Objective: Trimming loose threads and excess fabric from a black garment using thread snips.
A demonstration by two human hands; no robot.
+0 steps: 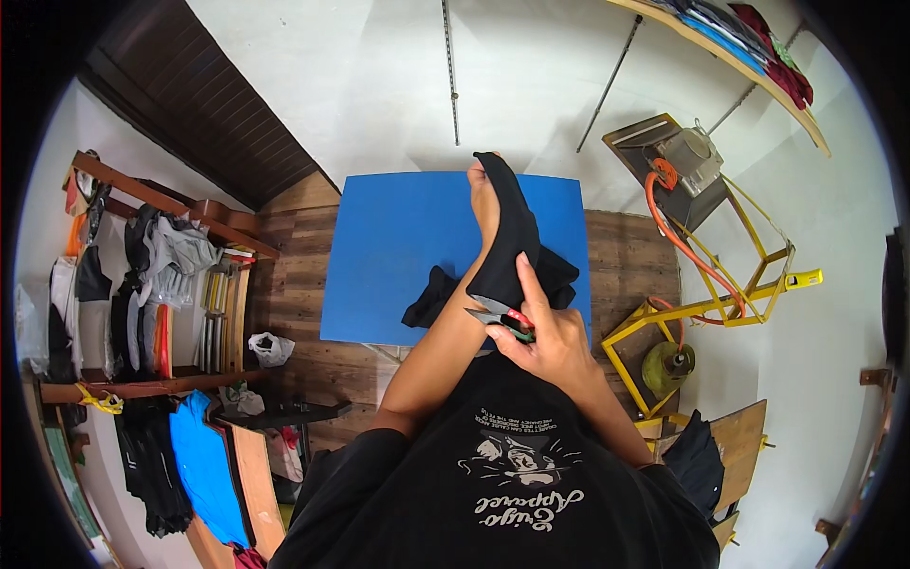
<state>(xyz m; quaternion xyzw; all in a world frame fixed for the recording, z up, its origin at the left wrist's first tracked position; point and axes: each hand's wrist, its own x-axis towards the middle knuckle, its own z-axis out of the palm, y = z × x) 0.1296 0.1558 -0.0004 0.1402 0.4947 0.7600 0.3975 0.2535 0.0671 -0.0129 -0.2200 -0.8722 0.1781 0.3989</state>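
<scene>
Black cloth [508, 227] hangs in a long strip over my raised left hand [480, 190] and along my forearm. My left hand holds its upper end; most of those fingers are hidden behind the cloth. My right hand [553, 334] grips a pair of small thread snips [501, 317] with red and green on the handles. The snips' blades are apart and point left, at the cloth's lower edge. My right index fingertip touches the cloth. More black cloth [429, 295] lies on the blue tabletop [398, 235] below, partly hidden by my left arm.
At the right, a yellow metal frame [711, 302] stands with an orange hose [693, 252] and a green gas cylinder [667, 370]. Shelves of garments [170, 249] line the left side. A white plastic bag [271, 350] rests beside them. A wall shelf [753, 78] holds folded clothes.
</scene>
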